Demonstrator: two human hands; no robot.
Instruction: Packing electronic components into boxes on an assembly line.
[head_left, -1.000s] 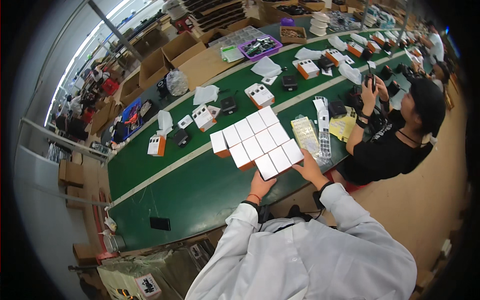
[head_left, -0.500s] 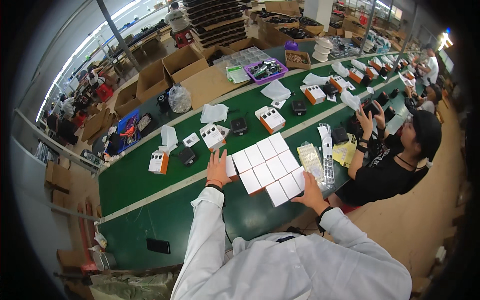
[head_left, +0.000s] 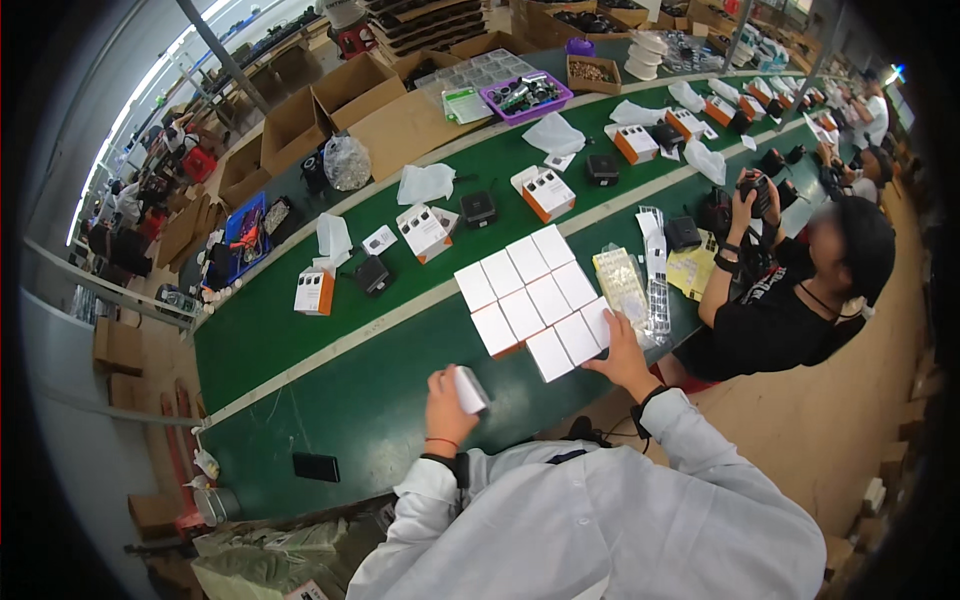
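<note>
My left hand (head_left: 446,408) is closed round a small white box (head_left: 470,390), tilted above the near part of the green table. To its right, several white boxes (head_left: 525,303) lie side by side in rows, their plain white faces up; orange shows low on some sides. My right hand (head_left: 625,357) grips the end box (head_left: 593,322) at the near right corner of this group, thumb on the near side and fingers along the right side.
On the green belt (head_left: 400,290) beyond stand white-and-orange boxes (head_left: 428,232), black devices (head_left: 478,208) and white bags. A dark phone (head_left: 316,467) lies at the near left. Clear plastic packs (head_left: 622,285) lie right of the group. At the right sits a co-worker (head_left: 790,320) handling a black device.
My left hand has come away from the group's left side toward me, bringing one white box with it. My right hand remains at the near right corner.
</note>
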